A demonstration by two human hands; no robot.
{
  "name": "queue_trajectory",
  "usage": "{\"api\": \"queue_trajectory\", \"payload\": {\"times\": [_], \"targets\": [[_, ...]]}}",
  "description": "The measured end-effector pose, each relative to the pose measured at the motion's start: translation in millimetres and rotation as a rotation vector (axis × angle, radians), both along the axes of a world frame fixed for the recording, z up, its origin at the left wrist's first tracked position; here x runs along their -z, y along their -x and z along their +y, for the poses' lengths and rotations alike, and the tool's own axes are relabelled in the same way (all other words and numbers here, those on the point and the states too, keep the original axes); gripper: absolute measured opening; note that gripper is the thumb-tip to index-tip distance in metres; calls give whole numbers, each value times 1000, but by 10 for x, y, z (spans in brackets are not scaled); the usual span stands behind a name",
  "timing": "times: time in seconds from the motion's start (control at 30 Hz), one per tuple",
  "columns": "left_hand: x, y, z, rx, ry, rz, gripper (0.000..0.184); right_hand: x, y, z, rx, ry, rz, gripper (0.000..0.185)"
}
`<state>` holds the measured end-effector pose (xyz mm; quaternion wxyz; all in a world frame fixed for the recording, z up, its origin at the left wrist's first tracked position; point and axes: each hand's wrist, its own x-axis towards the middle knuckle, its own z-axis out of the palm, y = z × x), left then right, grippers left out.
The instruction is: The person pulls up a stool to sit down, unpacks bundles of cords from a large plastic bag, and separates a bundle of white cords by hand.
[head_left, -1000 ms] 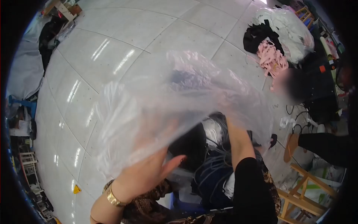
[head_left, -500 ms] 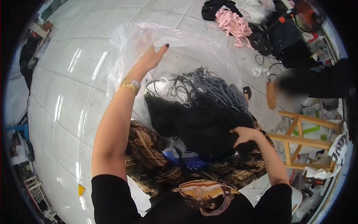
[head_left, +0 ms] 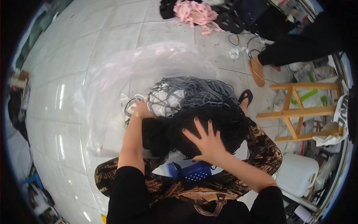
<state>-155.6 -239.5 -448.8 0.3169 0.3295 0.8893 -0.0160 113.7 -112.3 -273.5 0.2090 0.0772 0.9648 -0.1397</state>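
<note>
A large pile of black cords [head_left: 212, 119] lies in front of me between my legs, with grey cords [head_left: 209, 87] along its far side and a white bundle [head_left: 167, 102] at its far left. My right hand [head_left: 209, 143] rests on the near side of the black cords, its fingers spread wide. At the left edge of the pile my left hand [head_left: 141, 109] touches the white and black strands. Its fingers are partly hidden there. A clear plastic bag [head_left: 108, 80] spreads out on the floor around the pile's left and far sides.
A blue item with white dots [head_left: 192, 172] is between my legs. To the right are a wooden frame [head_left: 298, 112], a white plastic container [head_left: 297, 173] and another person's foot in a tan sandal [head_left: 256, 71]. Pink strips [head_left: 195, 15] lie on the tiled floor ahead.
My left hand has come down from the raised bag to the pile's left side. The bag has sunk flatter and leftward. My right hand has moved from the pile's right edge onto its top, fingers spreading.
</note>
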Motion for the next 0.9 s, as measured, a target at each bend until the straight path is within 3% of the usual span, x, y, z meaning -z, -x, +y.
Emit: {"api": "queue_trajectory", "payload": {"times": [0.07,0.1,0.2,0.27,0.37,0.43,0.5,0.57,0.63,0.73,0.77,0.8,0.83,0.87,0.9], "targets": [[198,-121,79,-42,5,60,77,539,-270,122,104,-65,-95,78],[426,-96,17,2,-77,75,52,765,-484,176,191,-77,-56,72],[434,-184,197,159,-408,-239,48,1241,-1164,350,387,-152,19,55],[50,-597,533,277,-485,-405,46,1247,-1481,467,527,-157,-119,43],[-757,-1620,1017,481,-542,-584,43,1611,-2047,578,693,-160,-23,36],[-1152,-2352,1150,590,-556,-628,41,1776,-2288,643,502,-257,-238,38],[-1267,-2937,1188,624,-610,-628,40,1618,-2461,818,458,-153,-390,37],[-1068,-3319,1149,659,-738,-631,46,1124,-2620,1130,514,-74,-420,36],[-1277,-3277,1228,666,-362,-858,59,583,-2687,1419,650,-14,-333,35],[-958,-3310,974,644,-797,-639,84,-173,-2448,1556,872,132,-5,32],[-1164,-3132,990,800,-377,-735,95,-263,-2302,1532,802,68,204,32],[-1129,-2989,853,830,-508,-772,93,-334,-2094,1473,729,5,411,33],[-1101,-2815,709,858,-636,-806,91,-459,-1703,1342,768,111,470,33],[-1672,-2456,835,879,-391,-895,78,-548,-1274,1212,803,219,528,33],[-1731,-2169,761,723,-477,-999,59,-441,-969,1170,567,225,611,39]]}}
